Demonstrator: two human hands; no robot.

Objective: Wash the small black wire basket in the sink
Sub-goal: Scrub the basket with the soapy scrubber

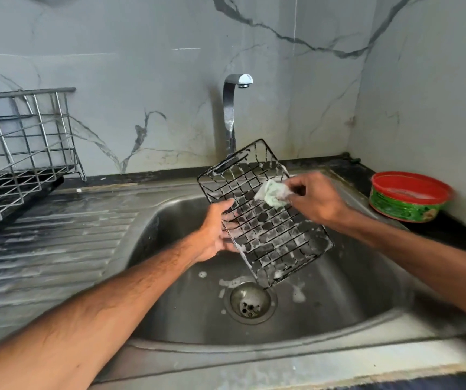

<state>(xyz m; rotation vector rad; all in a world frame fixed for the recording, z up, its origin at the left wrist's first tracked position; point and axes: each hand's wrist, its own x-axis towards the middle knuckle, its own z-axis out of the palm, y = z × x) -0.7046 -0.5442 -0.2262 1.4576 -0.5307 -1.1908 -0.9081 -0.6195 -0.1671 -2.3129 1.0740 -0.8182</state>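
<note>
Your left hand (215, 232) clasps the small black wire basket (271, 235) over the sink (175, 291); your right hand (317, 201) pinches a green scrub cloth (272, 194) against it. Wires sudsed; rinse likely remains.

Sink basin (338, 291) open under tilted wire basket (271, 220) — room near the drain. Faucet (229, 114) just behind basket's top edge. Dish rack (23, 153) blocks far left, red-green tub (407, 202) right corner — drainboard (57, 249) passable.

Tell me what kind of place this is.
Most likely a home kitchen's washing-up corner: a steel sink under a tap, a wire dish rack beside it, and a soapy black wire basket held by the left hand while the right hand pinches a cloth against it.
</note>
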